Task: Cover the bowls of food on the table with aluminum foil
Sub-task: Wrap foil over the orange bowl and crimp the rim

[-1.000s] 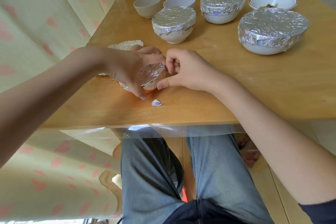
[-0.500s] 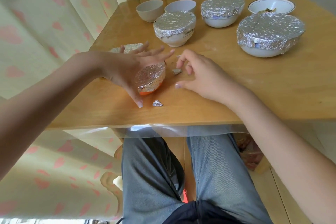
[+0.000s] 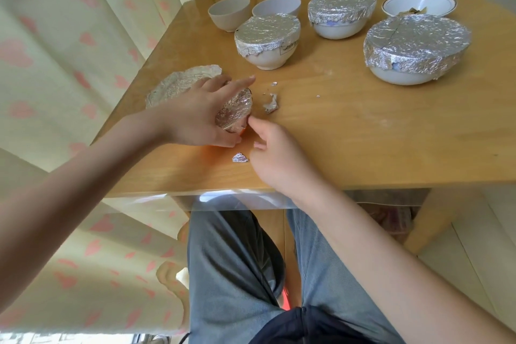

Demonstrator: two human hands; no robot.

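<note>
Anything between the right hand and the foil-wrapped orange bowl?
Nothing visible. The right hand has its fingertips at the foil edge of the orange bowl, which the left hand holds; foil scraps lie off to the side.

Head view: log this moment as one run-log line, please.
left hand holds small foil-covered orange bowl tilted | right hand fingers at its foil edge | three white bowls foil-covered | three bowls uncovered | foil scraps on table

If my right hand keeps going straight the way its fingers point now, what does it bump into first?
Your right hand points up and left; its fingertip is about at the foil-covered orange bowl held by your left hand, so probably that foil edge.
</note>
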